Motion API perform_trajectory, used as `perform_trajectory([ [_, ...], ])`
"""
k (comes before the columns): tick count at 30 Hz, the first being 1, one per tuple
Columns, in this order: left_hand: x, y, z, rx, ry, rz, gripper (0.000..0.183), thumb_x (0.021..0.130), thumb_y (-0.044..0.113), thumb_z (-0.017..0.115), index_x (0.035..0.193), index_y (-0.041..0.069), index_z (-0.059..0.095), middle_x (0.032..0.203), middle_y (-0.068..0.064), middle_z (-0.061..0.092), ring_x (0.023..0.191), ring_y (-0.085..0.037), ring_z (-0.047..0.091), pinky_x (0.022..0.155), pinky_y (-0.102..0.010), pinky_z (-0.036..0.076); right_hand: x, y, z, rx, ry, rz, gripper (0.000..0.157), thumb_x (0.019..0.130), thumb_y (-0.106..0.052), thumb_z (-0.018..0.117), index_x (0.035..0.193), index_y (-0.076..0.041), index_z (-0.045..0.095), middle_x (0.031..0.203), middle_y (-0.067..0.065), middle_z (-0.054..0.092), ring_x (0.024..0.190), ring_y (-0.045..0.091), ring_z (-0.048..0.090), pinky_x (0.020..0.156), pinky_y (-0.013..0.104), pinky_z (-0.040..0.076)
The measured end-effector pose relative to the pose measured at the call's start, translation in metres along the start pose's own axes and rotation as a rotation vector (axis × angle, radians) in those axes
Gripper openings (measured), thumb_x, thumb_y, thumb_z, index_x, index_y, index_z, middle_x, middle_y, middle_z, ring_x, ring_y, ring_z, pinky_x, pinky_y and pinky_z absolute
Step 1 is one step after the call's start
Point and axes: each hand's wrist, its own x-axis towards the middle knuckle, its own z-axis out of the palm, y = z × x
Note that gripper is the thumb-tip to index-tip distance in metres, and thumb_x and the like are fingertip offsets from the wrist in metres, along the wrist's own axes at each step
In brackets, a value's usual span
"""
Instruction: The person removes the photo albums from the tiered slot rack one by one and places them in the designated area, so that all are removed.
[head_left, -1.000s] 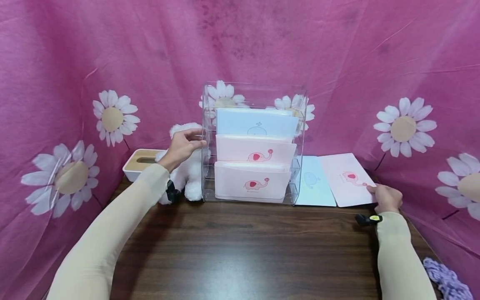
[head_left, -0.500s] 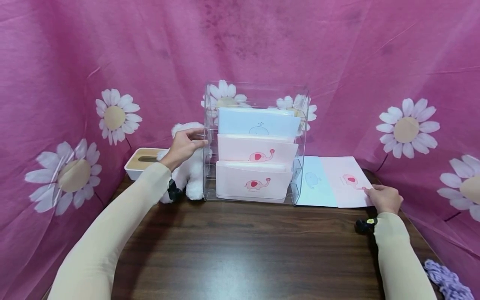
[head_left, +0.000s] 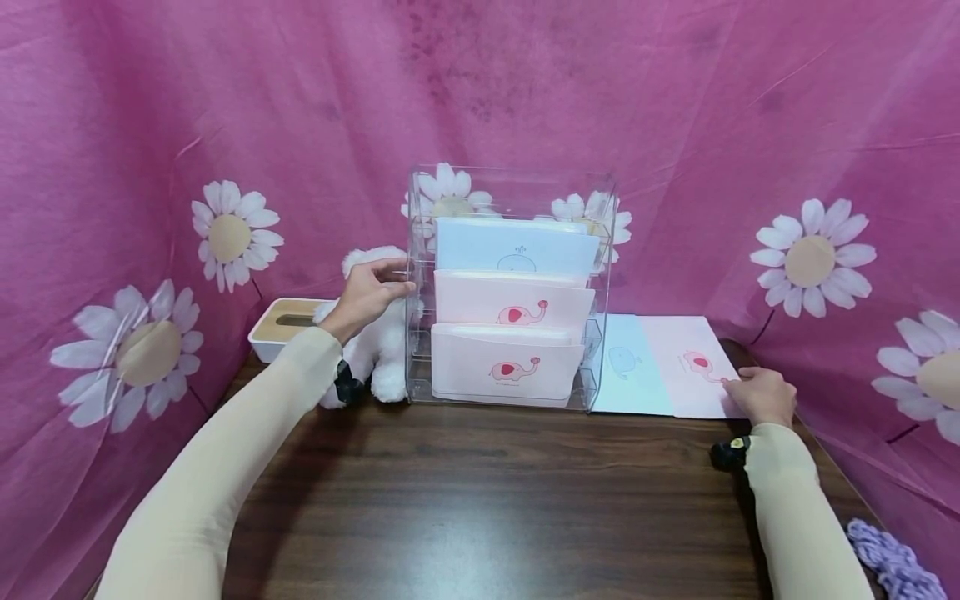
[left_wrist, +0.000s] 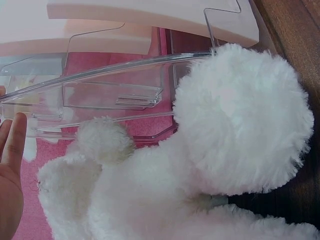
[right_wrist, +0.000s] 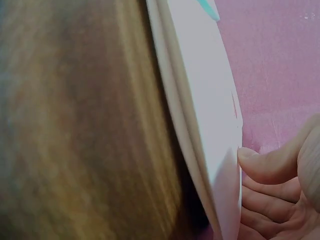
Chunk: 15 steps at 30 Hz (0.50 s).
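A clear acrylic rack (head_left: 606, 225) stands mid-table, holding pink elephant notebooks (head_left: 506, 367) and blue whale notebooks (head_left: 517, 250) in tiers. My left hand (head_left: 367, 293) touches the rack's left side panel; in the left wrist view, straight fingers (left_wrist: 16, 142) meet the panel's edge. On the right, a pink elephant notebook (head_left: 686, 350) lies partly over a blue whale notebook (head_left: 628, 375). The right hand (head_left: 763, 395) holds the pink notebook's right edge. Up close in the right wrist view, the thumb (right_wrist: 270, 162) touches this edge, and the notebook partly hides the other fingers.
Behind the left hand sits a white plush toy (head_left: 388, 358), against the rack's left side. A white tissue box (head_left: 281, 329) with a wooden lid is farther left. Purple knitted material (head_left: 896, 558) lies at lower right. Pink flowered cloth (head_left: 675, 100) surrounds the brown wooden table (head_left: 480, 500).
The pink notebook has shifted left and straightened, now overlapping the blue one more squarely. My right hand has moved slightly left with it. The left hand keeps its place at the rack.
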Motion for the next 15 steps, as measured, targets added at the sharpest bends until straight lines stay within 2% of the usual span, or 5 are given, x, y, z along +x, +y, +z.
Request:
perform_trajectory([
  [4,0.0,0.0,0.001,-0.001,0.0,0.004,0.053,0.091,0.008,0.073,0.141,0.004,0.058,0.139,-0.019,0.064,0.123,-0.033,0.063,0.092,-0.02,0.056,0.002,-0.002,-0.001,0.025,-0.001,-0.013,0.062,0.096,-0.031,0.058,0.144,0.007,0.048,0.148,0.035,0.045,0.134,0.062,0.029,0.112,0.067,0.028],
  [7,0.001,0.0,0.001,-0.003,0.002,0.007,0.052,0.09,0.007,0.073,0.14,0.003,0.059,0.138,-0.019,0.064,0.123,-0.033,0.064,0.093,-0.022,0.056,0.003,-0.011,0.0,0.123,0.104,-0.018,0.06,0.096,-0.029,0.058,0.145,0.005,0.049,0.146,0.031,0.051,0.137,0.057,0.034,0.116,0.063,0.026],
  [11,0.001,0.0,0.0,-0.001,0.003,0.009,0.051,0.09,0.007,0.073,0.14,0.003,0.059,0.138,-0.02,0.064,0.123,-0.033,0.063,0.091,-0.02,0.056,0.01,-0.032,-0.004,0.3,0.26,-0.047,0.056,0.095,-0.03,0.061,0.143,-0.001,0.055,0.141,0.022,0.061,0.14,0.043,0.044,0.124,0.049,0.021],
  [13,0.001,0.0,0.0,0.002,0.004,0.007,0.052,0.091,0.008,0.073,0.14,0.003,0.059,0.138,-0.02,0.064,0.124,-0.033,0.063,0.088,-0.018,0.055,0.015,-0.045,-0.01,0.358,0.275,-0.052,0.058,0.095,-0.033,0.063,0.144,-0.005,0.055,0.141,0.017,0.063,0.141,0.034,0.048,0.126,0.042,0.018],
  [15,0.001,0.0,0.0,0.005,0.004,0.002,0.052,0.091,0.008,0.073,0.14,0.004,0.059,0.139,-0.019,0.064,0.124,-0.033,0.063,0.088,-0.018,0.055,0.019,-0.059,-0.018,0.393,0.257,-0.025,0.062,0.094,-0.039,0.064,0.148,-0.012,0.052,0.144,0.011,0.062,0.141,0.024,0.05,0.126,0.034,0.021],
])
